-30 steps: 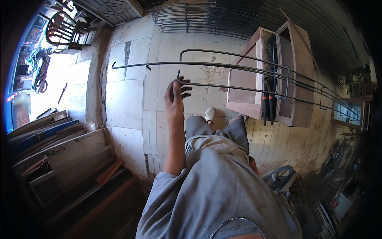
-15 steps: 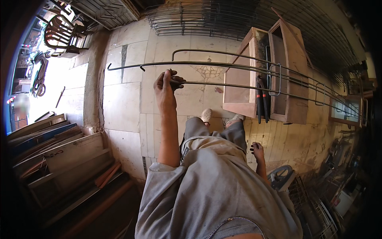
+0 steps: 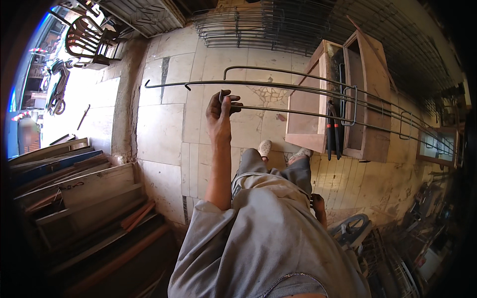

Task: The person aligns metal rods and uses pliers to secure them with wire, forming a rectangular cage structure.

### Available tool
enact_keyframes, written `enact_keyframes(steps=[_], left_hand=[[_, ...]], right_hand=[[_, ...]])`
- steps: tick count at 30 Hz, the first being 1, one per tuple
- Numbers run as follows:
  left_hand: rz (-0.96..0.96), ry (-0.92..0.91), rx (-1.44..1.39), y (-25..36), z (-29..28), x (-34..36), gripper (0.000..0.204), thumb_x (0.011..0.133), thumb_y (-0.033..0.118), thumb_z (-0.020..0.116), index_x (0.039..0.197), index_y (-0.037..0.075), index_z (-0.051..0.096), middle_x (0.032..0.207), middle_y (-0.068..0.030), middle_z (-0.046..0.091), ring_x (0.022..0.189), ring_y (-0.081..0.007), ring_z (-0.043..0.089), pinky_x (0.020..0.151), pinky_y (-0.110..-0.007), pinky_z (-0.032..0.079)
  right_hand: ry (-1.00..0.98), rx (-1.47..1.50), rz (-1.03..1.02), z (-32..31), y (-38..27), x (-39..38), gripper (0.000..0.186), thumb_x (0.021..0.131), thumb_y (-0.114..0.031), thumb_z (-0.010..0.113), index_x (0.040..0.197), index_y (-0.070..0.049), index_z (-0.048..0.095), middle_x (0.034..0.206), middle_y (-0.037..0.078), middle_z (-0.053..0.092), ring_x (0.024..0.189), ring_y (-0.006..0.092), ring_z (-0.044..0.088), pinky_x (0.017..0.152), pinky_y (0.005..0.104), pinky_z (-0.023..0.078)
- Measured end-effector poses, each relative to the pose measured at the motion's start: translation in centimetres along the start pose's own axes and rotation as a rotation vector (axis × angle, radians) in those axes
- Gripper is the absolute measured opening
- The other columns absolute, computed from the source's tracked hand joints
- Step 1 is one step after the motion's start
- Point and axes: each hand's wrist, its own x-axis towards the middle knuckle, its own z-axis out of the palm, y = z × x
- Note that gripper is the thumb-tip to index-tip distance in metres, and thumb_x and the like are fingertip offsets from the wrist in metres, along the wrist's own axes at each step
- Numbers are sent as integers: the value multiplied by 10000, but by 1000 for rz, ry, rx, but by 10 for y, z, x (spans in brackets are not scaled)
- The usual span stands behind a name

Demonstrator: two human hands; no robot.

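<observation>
My left hand (image 3: 223, 108) is closed around the end of a long dark steel rod (image 3: 278, 110), the nearest one in a bundle of rods. The other bars (image 3: 258, 84) run alongside to the right, with hooked or bent left ends. Rectangular wire stirrups (image 3: 354, 105) loop around the bars further right. Near the rods, pliers-like cutters (image 3: 333, 134) with black, red-banded handles rest against a wooden box. My right hand (image 3: 317, 203) hangs beside my thigh, partly hidden, its visible fingers loosely apart with nothing seen in them.
Two open wooden boxes (image 3: 370, 134) stand under the bars. Stacked wire cages (image 3: 248, 30) lie at the back. Boards (image 3: 84, 198) pile up at lower left, below a chair (image 3: 87, 42). A grey wheel-like part (image 3: 352, 228) and metal scrap are at lower right.
The whole scene has shifted slightly rightward and down in view. My left hand keeps its hold on the rod end. My right hand has drawn closer to my thigh.
</observation>
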Motion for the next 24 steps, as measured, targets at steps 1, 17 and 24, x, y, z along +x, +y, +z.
enact_keyframes(steps=[1, 17, 24], left_hand=[[14, -5, -18, -3, -1, 0, 291, 953, 195, 552, 1134, -33, 546, 926, -118, 651, 753, -156, 643, 662, -251, 497], [-1, -64, -26, 5, -8, -1, 379, 985, 266, 479, 1168, -61, 540, 937, -149, 664, 769, -192, 666, 676, -269, 521], [-114, -50, -4, 12, -12, 0, 507, 992, 379, 413, 1130, -86, 559, 949, -202, 672, 801, -236, 684, 686, -294, 544]], right_hand=[[14, -21, -10, -1, -11, 0, 326, 939, -291, 516, 1121, -29, 583, 944, 93, 649, 764, 185, 658, 582, 302, 495], [9, 17, -28, 4, -12, 2, 320, 933, -292, 529, 1118, -36, 580, 934, 89, 648, 749, 182, 649, 574, 295, 486], [-1, 12, -21, 12, -6, 0, 319, 934, -284, 521, 1124, -34, 577, 935, 91, 657, 748, 174, 646, 564, 292, 481]])
